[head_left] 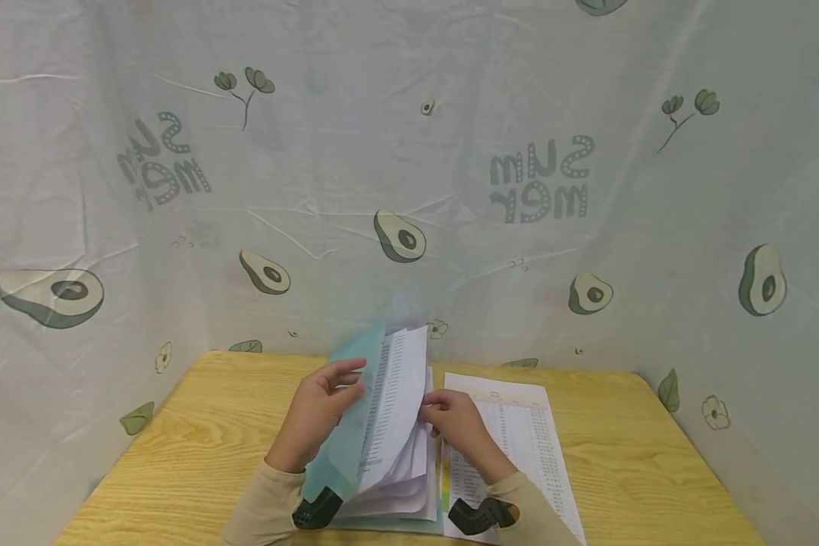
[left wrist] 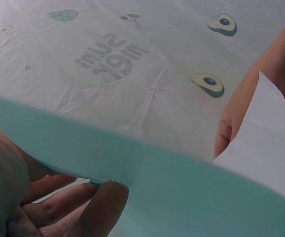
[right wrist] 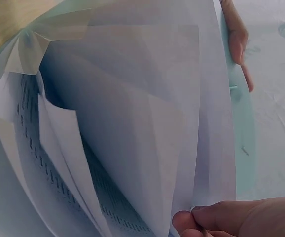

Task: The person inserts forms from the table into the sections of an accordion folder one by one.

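A teal plastic folder (head_left: 344,447) stands partly opened on the table, its translucent cover raised. Inside are several printed white sheets (head_left: 403,387), lifted and fanned at their right edge. My left hand (head_left: 324,406) is at the outer left side of the cover, fingers loosely bent and touching it; the left wrist view shows the thumb (left wrist: 105,207) against the teal plastic. With thumb and forefinger, my right hand (head_left: 459,425) pinches the right edge of the sheets. In the right wrist view, folded inner sheets (right wrist: 127,118) bow open above those fingertips.
To the right of the folder, partly under my right forearm, lies a printed table sheet (head_left: 519,440) with a yellow strip at its left edge. The wooden table (head_left: 635,455) meets a pale avocado-patterned curtain (head_left: 478,288) at the back and sides.
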A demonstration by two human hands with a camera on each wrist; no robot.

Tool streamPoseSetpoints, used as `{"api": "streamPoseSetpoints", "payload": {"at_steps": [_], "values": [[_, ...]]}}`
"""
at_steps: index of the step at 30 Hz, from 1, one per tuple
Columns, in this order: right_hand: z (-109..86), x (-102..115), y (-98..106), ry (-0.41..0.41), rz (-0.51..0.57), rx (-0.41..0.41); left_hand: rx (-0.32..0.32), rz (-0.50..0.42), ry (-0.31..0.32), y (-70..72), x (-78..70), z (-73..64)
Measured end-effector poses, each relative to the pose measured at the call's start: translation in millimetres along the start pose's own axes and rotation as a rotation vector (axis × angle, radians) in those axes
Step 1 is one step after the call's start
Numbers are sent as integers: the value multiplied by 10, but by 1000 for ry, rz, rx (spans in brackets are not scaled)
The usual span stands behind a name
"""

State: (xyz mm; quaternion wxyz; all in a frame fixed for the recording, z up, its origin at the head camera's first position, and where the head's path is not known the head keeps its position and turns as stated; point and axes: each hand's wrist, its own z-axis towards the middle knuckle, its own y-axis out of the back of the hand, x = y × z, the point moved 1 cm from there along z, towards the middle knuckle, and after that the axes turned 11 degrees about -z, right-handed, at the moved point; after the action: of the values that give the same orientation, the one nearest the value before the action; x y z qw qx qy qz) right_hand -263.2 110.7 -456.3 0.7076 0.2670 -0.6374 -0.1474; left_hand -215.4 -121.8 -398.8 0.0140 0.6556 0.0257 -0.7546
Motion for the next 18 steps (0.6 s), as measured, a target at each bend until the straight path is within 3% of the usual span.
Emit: {"api": "streamPoseSetpoints", "payload": {"at_steps": [7, 18], "values": [[-31, -103, 111, -15, 18, -8, -8, 1, 1, 0, -12, -1], [-177, -430, 776, -90, -50, -189, -19, -9, 11, 15, 3, 12]]}}
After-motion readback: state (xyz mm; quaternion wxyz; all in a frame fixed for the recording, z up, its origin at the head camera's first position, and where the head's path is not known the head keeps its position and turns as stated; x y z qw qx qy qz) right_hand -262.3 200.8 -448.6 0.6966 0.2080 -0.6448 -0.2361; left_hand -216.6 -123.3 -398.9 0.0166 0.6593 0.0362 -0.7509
